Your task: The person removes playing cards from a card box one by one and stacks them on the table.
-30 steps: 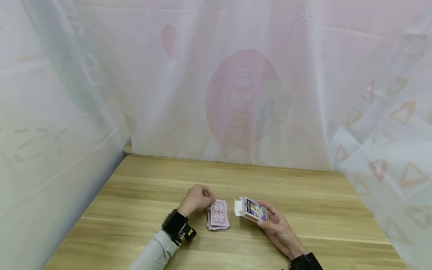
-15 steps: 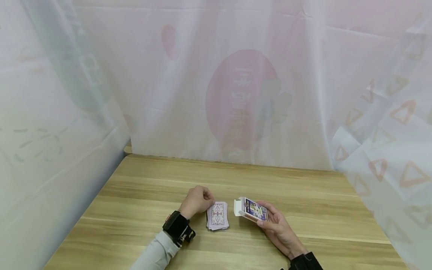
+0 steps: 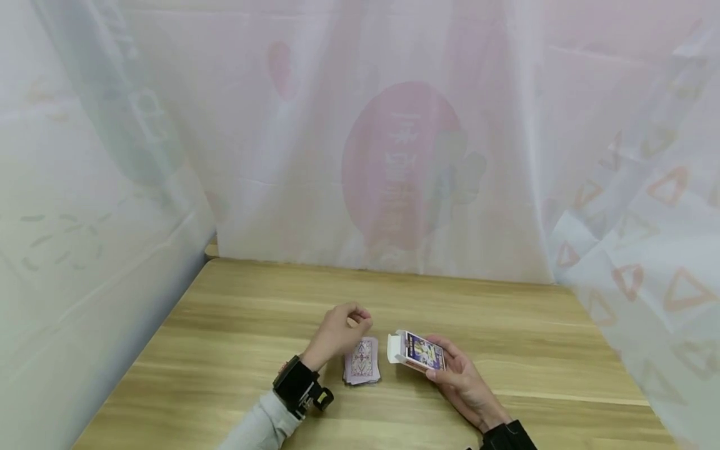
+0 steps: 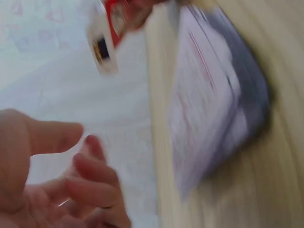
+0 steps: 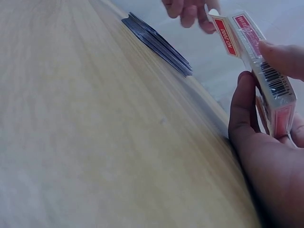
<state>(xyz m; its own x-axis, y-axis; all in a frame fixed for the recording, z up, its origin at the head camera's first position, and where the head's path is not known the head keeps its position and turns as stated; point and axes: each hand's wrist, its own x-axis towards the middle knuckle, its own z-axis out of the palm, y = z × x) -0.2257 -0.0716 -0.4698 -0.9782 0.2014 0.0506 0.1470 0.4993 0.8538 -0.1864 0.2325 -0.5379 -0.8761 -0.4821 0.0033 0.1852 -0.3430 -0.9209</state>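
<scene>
1. two hands, apart: left hand (image 3: 335,335) loosely curled, free, near the card stack (image 3: 362,362) on the bench (image 3: 253,306).
2. right hand (image 3: 464,382) grips the card box (image 3: 416,354); right wrist view shows its barcode (image 5: 273,80), head view its picture (image 3: 425,353).

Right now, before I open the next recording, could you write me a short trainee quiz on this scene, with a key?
1. Which hand is holding the card box?
2. True or false: the box's end flap stands open.
3. Where is the stack of patterned cards?
a) inside the card box
b) on the wooden table
c) on top of the card box

Key:
1. The right hand.
2. True.
3. b
</scene>
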